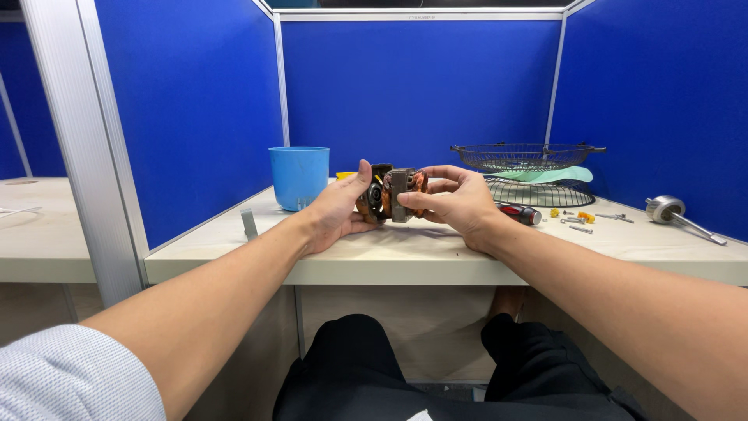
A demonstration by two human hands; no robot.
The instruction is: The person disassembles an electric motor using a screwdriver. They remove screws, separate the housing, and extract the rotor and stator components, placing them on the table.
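Two bare hands meet over the middle of the desk (405, 257), both fingers clamped on a small electric motor (392, 194) with copper windings, held just above the desk top. The left hand (336, 209) cups its near side with the thumb up; the right hand (456, 199) pinches the metal core from the other side. A blue plastic cup (299, 176) stands just left of them. To the right lie a red-handled screwdriver (520, 212), loose screws (580, 221), stacked wire fan guards (526, 160) with a pale green blade, and a metal-headed part (678, 214).
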